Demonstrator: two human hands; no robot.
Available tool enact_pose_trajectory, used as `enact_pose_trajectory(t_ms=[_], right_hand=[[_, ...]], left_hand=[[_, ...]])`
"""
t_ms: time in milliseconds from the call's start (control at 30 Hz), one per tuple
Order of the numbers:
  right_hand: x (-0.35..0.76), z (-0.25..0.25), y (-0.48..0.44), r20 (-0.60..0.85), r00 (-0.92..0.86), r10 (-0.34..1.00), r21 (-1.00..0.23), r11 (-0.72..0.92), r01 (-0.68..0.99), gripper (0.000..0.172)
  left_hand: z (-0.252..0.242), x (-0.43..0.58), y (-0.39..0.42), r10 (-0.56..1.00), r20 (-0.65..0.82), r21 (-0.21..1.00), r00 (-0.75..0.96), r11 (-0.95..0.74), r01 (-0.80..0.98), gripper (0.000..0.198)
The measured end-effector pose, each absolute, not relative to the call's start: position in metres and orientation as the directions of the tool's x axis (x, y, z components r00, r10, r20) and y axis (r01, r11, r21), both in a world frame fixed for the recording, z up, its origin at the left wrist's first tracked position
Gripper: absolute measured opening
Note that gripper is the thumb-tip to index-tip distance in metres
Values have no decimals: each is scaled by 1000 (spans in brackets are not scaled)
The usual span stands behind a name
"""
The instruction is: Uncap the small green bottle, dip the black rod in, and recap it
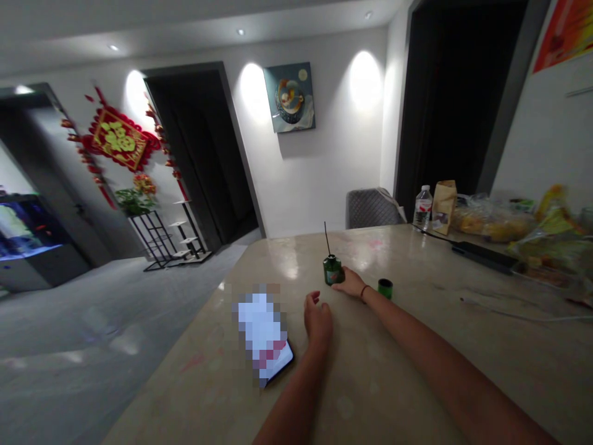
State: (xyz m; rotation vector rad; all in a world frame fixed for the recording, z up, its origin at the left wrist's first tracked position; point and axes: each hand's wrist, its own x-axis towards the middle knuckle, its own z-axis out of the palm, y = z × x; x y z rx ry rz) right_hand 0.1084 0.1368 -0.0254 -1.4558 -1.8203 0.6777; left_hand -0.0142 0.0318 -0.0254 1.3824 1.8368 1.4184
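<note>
A small dark green bottle (332, 272) with a label stands on the table, and one thin dark stick (327, 238) rises from its neck, leaning slightly left. My right hand (350, 283) grips the bottle from its right side, a thin red band around the wrist. Nearer to me, left of the right forearm, my left hand (317, 318) rests on the table with loosely bent fingers and the thumb apart; nothing shows in it. A short green cylindrical cap (385, 288) sits just right of my right wrist. Left of my left hand lies a phone (264, 337) with its screen lit.
The pale table (361, 402) ends in a long edge on the left. At the back right stand a water bottle (422, 207), a paper bag (443, 207) and plastic bags (495, 217). A black box-shaped object (484, 256) and a pale cable (519, 317) lie on the right. A grey chair (374, 208) stands behind.
</note>
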Motion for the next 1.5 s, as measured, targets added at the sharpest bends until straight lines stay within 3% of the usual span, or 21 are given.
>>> enact_pose_trajectory(t_ms=[133, 267, 433, 600, 733, 800, 900, 1100, 1233, 1500], right_hand=[[108, -25, 149, 180, -143, 973, -784, 230, 576, 65], [112, -26, 150, 168, -110, 980, -776, 200, 598, 93], [122, -28, 132, 188, -105, 977, -724, 209, 657, 101], [128, -25, 90, 361, -182, 915, -466, 346, 815, 82], [136, -18, 61, 302, -412, 860, -131, 465, 875, 70], [141, -15, 55, 260, -432, 864, -73, 464, 883, 70], [146, -7, 61, 248, -419, 874, -132, 459, 879, 68], [134, 31, 116, 396, -207, 895, -412, 375, 830, 30], [121, 51, 160, 357, -104, 928, -625, 320, 712, 35], [100, 71, 198, 354, -70, 933, -697, 313, 646, 24]], left_hand=[[-17, -15, 27, 922, 183, 838, -340, 34, 545, 25], [-8, -17, 21, 960, 165, 642, -226, 69, 763, 23], [-3, -20, 20, 964, 144, 467, -224, 133, 874, 52], [-3, -22, 22, 979, 123, 394, -166, 105, 913, 68], [-3, -22, 22, 989, 143, 295, -25, -19, 955, 63], [-3, -22, 21, 992, 130, 255, 0, -33, 966, 61], [-1, -22, 20, 994, 106, 241, 9, -34, 970, 57], [1, -24, 17, 985, 166, 268, 40, -84, 960, 36], [1, -24, 16, 988, 150, 254, 32, -70, 965, 37], [-1, -24, 16, 985, 169, 251, 35, -77, 965, 37]])
